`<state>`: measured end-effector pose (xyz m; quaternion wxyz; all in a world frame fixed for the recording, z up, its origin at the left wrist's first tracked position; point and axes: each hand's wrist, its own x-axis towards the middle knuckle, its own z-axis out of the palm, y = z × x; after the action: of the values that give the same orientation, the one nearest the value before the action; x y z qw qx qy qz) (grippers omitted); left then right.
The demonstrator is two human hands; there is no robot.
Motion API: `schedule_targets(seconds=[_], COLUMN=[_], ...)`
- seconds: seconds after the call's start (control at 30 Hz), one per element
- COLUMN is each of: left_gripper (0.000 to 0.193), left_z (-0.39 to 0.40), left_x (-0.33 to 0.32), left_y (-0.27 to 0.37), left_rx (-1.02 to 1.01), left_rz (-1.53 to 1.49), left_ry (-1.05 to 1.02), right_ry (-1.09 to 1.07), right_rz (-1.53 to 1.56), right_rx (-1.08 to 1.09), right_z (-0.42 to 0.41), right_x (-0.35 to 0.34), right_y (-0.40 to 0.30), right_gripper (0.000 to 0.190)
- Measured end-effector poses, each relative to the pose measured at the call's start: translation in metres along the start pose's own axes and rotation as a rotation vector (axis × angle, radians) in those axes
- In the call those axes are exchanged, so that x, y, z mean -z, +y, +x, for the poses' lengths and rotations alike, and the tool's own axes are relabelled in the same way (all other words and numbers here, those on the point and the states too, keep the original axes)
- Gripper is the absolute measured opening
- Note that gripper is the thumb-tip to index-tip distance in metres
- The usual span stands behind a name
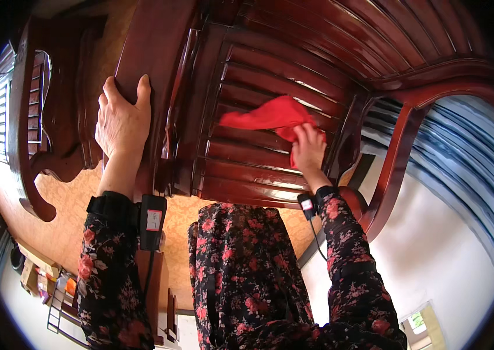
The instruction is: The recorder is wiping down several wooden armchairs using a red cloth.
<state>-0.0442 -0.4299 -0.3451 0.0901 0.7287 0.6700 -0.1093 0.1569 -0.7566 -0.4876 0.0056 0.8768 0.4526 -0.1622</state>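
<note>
Under my right hand (309, 150) is a bunched red cloth (279, 114), pressed against the slatted seat (247, 153) of a glossy dark-red wooden bench. My fingers grip one end of the cloth, and its other end trails left over the slats. My left hand (122, 116) rests on a long, flat wooden board (150, 48) at the left, thumb and fingers spread across its width. It holds nothing else. Each wrist wears a black strap with a small device; the left device (153, 222) bears a label.
The slatted backrest (338, 35) rises beyond the seat, joining a curved armrest (397, 140) on the right. A blue striped curtain (456, 144) hangs behind it. More carved wooden furniture (24, 131) stands left on the patterned floor (67, 197). Boxes (37, 262) lie at the lower left.
</note>
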Motion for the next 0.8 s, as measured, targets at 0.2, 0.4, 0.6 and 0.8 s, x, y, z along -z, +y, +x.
schedule_targets(seconds=[0.2,0.4,0.6,0.8], left_gripper=[0.07,0.07,0.071,0.069], left_z=[0.0,0.004,0.002,-0.003], left_x=[0.001,-0.005,-0.007,-0.005], left_y=[0.014,0.005,-0.001,0.011], left_rx=[-0.014,-0.038,-0.043,-0.036], left_rz=[0.004,0.01,-0.007,-0.008], left_ry=[0.004,0.052,0.058,0.022], right_ry=[0.23,0.193,-0.001,-0.065], right_rz=[-0.003,0.162,0.266,0.03], right_rx=[-0.421,0.265,0.398,-0.264], right_z=[0.114,0.142,0.027,-0.026], right_x=[-0.016,0.002,-0.007,0.004], right_y=[-0.019,-0.145,-0.054,0.08], right_gripper=[0.045,0.028,0.031,0.023])
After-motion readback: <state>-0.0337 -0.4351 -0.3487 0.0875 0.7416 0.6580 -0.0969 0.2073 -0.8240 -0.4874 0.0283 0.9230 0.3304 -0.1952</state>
